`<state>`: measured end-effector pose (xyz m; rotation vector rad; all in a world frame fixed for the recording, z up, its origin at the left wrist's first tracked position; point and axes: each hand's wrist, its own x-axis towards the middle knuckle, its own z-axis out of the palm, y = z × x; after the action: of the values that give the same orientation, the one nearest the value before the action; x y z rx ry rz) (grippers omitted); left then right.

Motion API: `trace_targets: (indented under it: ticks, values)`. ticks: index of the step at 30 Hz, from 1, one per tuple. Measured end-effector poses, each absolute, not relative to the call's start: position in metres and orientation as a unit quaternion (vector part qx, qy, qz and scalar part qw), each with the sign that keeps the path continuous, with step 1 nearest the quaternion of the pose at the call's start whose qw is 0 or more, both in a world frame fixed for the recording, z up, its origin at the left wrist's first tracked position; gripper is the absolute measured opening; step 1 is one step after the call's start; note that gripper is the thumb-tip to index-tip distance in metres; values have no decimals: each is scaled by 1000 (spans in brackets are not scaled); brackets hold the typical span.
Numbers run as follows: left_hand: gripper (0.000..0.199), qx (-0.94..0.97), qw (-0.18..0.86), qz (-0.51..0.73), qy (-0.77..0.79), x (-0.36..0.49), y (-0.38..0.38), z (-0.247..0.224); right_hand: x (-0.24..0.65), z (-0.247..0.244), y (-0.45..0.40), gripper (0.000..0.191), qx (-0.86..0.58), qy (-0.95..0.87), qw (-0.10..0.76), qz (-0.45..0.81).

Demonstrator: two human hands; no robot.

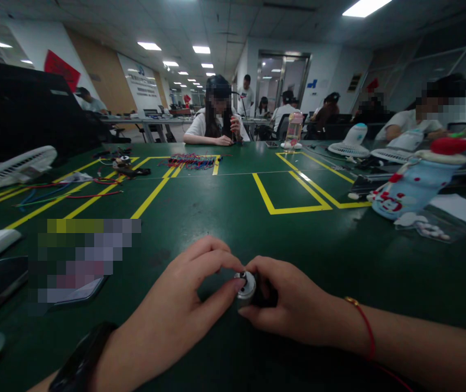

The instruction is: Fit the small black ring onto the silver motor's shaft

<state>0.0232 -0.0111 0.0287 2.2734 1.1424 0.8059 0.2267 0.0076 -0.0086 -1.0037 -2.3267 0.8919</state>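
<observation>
- A small metal cylinder (pixel 251 287) is found held above the near middle of the green table (pixel 212 204), between the two hands.
- The part is placed to the right of the left hand (pixel 179 296) and to the left of the right hand (pixel 302 302); contact is noted from both sides.
- The closer hold is judged to be the right hand's: the body is gripped from the right between its thumb and curled fingers.
- At the left hand, thumb and index finger are arched into a ring and pinched on the left edge of the end face. Whether a smaller piece is caught between those tips cannot be told.
- The end face is turned upward and toward the viewer. The long axis is judged to be steep, with the body led downward beneath the face; its exact lean cannot be confirmed, as the lower part is covered by the right hand.
- A dark area is noted in the right hand's hollow; it cannot be identified.
- Bundled wires (pixel 192 160) are laid well apart on the far side, and a light-blue bottle (pixel 418 182) is stood at the right.
- A dark wristband (pixel 81 359) is worn on the left wrist, a red cord (pixel 368 326) on the right.
</observation>
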Motion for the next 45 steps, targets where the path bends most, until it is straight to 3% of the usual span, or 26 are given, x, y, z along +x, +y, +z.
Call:
trace_targets:
  ticks: [9,15,24,38,45]
  values:
    - [12,808,265,295,436,18,-14,23,227,-8,8,27,-362,-841,234,329]
    - [15,686,390,305,533,2,-3,2,229,-6,6,31,-368,-830,231,351]
    - [14,605,438,381,545,-13,8,-13,231,-4,6,32,-370,-819,229,375]
    - [18,619,442,380,527,-5,5,-4,231,-2,5,30,-371,-815,229,381]
    - [19,709,416,320,471,15,-8,10,230,-6,8,28,-364,-829,225,359]
